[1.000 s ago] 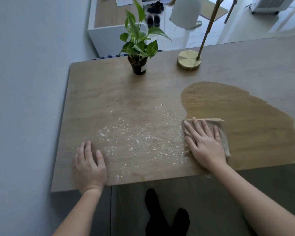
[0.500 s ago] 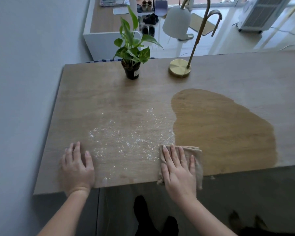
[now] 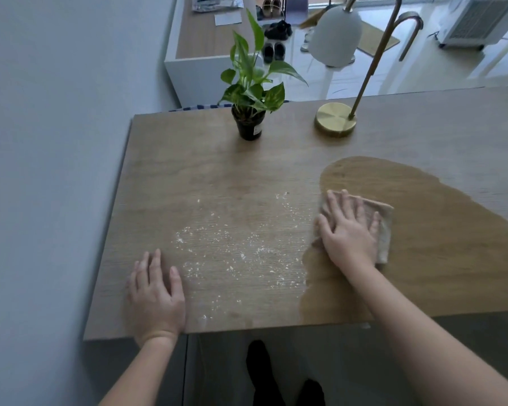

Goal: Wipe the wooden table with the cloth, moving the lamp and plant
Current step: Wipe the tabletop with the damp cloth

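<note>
- The right hand lies flat, fingers straight and spread, pressing the cloth onto the table without curling round it.
- The left hand rests palm down with relaxed fingers near the front left corner, holding nothing.
- The wooden table stands against a grey wall on its left.
- A dark wet patch covers the right part of the top, and the cloth sits at its left edge.
- The lamp stands at the back edge, its white shade hanging beyond the table.
- The plant, in a small black pot, stands upright left of the lamp, apart from it.
- White crumbs lie scattered between the two hands.
</note>
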`<state>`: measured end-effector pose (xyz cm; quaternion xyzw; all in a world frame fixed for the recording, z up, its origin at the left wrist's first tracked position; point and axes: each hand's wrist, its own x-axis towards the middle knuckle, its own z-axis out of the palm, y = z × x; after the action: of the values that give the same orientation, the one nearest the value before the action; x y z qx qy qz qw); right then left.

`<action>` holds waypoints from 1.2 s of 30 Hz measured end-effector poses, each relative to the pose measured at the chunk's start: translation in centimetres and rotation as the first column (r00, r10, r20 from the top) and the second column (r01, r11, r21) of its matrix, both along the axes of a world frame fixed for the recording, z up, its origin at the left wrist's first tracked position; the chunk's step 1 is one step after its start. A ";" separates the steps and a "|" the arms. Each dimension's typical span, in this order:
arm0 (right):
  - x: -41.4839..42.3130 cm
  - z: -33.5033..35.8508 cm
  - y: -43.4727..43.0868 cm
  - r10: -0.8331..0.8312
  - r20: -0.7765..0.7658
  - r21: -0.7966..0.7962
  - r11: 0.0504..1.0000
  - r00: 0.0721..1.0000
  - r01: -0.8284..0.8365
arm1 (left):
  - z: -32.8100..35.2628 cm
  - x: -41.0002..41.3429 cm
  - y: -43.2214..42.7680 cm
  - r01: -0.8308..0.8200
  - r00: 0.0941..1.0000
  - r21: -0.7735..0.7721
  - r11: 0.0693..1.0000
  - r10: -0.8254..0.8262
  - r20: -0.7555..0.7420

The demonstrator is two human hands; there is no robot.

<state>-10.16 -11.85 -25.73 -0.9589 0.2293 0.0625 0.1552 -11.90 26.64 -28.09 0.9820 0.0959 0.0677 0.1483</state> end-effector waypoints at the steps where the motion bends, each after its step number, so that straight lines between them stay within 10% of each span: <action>1: -0.9 0.0 1.0 0.111 0.013 0.011 0.994 0.994 -0.111 | 0.0 0.0 0.0 -0.003 1.000 0.007 1.000 0.003 -0.007; 5: -7.9 0.6 -0.4 0.390 0.010 0.020 0.920 0.921 -0.390 | 0.3 -0.1 0.0 0.005 1.000 0.016 1.000 -0.005 -0.009; 13: 4.1 1.7 -8.0 0.016 0.035 0.201 0.979 0.999 -0.023 | 0.3 0.0 -0.2 -0.005 1.000 0.006 1.000 0.005 -0.015; 21: 11.2 2.7 1.5 0.386 0.044 0.366 0.852 0.922 -0.374 | 0.2 0.2 0.0 -0.002 1.000 0.011 1.000 0.003 -0.021; 29: -1.0 2.6 1.6 0.672 0.043 0.379 0.674 0.739 -0.634 | 0.3 0.2 -0.2 -0.002 1.000 0.018 1.000 0.003 -0.007; 36: 2.1 2.3 -2.8 0.414 0.018 0.330 0.857 0.910 -0.396 | 0.5 0.1 -0.1 -0.022 0.999 0.004 1.000 0.022 -0.027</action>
<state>-8.07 -14.65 -23.42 -0.9444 0.0132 0.1562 0.2890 -11.81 26.54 -27.55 0.9819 0.1087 0.0564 0.1445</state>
